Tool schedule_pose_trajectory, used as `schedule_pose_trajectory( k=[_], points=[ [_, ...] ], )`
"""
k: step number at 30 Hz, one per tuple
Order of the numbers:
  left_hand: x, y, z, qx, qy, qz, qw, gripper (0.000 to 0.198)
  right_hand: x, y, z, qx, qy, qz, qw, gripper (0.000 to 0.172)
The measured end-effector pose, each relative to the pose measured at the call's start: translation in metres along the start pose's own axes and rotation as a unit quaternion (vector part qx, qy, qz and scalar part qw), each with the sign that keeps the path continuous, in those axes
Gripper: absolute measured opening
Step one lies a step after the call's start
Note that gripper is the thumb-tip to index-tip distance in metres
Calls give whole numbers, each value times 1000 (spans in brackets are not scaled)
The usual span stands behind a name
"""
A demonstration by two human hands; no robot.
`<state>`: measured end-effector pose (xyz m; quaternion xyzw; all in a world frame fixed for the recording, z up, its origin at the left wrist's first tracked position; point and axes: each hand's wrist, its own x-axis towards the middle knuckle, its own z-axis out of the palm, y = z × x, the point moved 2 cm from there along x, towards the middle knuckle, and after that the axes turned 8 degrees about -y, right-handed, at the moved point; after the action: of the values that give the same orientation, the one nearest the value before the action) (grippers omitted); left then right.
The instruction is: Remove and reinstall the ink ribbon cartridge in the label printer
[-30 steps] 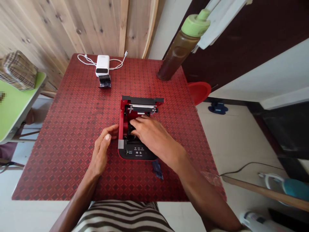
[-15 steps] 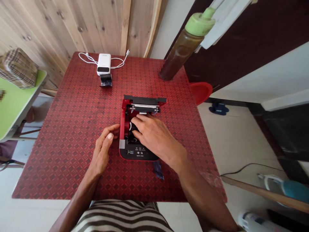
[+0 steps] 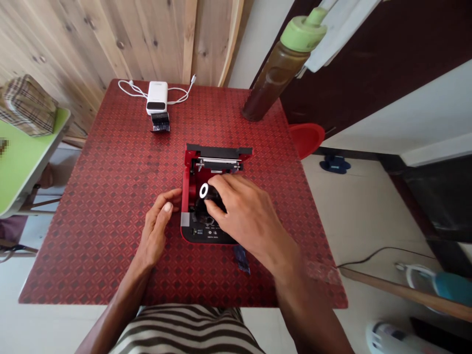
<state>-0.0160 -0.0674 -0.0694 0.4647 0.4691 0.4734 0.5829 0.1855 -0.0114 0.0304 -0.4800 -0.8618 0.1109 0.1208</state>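
Note:
A red and black printer [image 3: 185,196] lies on the table before me, its lid [image 3: 219,151] raised and a roller [image 3: 219,165] showing inside. My right hand [image 3: 243,211] is closed on a black roll with a white core [image 3: 204,191], gripped between thumb and fingers. The roll is tilted above the printer's bay, its white end facing left; my fingers hide the other end. My left hand [image 3: 158,221] rests on the table, fingers extended and loosely bent, the tips at the printer's left wall.
A dark crumpled strip [image 3: 241,259] sticks out beyond the printer's near edge. Farther back lie a white power bank [image 3: 158,96] with a white cable [image 3: 184,93] and a small black roll [image 3: 160,122]. A tall brown bottle [image 3: 273,73] with a green cap stands at the back right.
My right hand has lifted the roll from inside the bay and tilted it, so its white core end now shows. My left hand stays put.

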Motion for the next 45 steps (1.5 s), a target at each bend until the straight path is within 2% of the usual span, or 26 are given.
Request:
schedule_pose_trajectory(
  k=[4,7,10,12,13,15,17,18,20,24,27,30,34,38,40,43,45],
  points=[
    [0,0,0,-2,1,0,1000,55,-29,6,-21,85,105,11,991,15],
    [-1,0,0,6,13,-1,1000,57,-47,32,-27,149,195,107,964,23],
    [-1,0,1,12,21,-6,1000,59,-57,75,-13,209,283,216,911,28],
    [-1,-1,1,16,24,-5,1000,59,-57,101,3,228,342,245,878,33],
    [-1,-1,0,19,27,-4,999,59,-55,112,11,232,359,259,866,30],
    [0,-1,-1,27,31,-3,999,57,-49,126,26,241,383,288,844,27],
    [0,-2,-2,33,28,-1,999,56,-43,129,37,239,398,308,831,27],
    [0,-2,-2,35,23,-1,999,55,-40,127,41,231,398,313,831,29],
    [1,-3,-3,37,15,3,999,54,-36,119,49,217,366,311,850,29],
    [0,-3,-3,39,16,6,999,51,-33,100,66,258,229,262,901,28],
    [-1,0,-2,39,25,-4,999,52,-35,96,73,294,155,227,916,27],
    [-1,3,-1,42,31,-9,999,54,-37,98,72,309,117,208,921,25],
    [-1,3,-2,51,27,-12,998,55,-39,99,67,326,86,184,923,26],
    [-1,1,-4,60,24,-7,998,52,-50,101,66,342,78,181,919,41],
    [-2,0,-4,60,22,-5,998,51,-62,102,63,341,88,191,916,43],
    [-2,-1,-4,60,26,-9,998,52,-86,100,55,323,108,206,917,26],
    [-3,-1,-4,62,34,-11,997,55,-102,93,50,327,86,209,918,17]
  ],
)
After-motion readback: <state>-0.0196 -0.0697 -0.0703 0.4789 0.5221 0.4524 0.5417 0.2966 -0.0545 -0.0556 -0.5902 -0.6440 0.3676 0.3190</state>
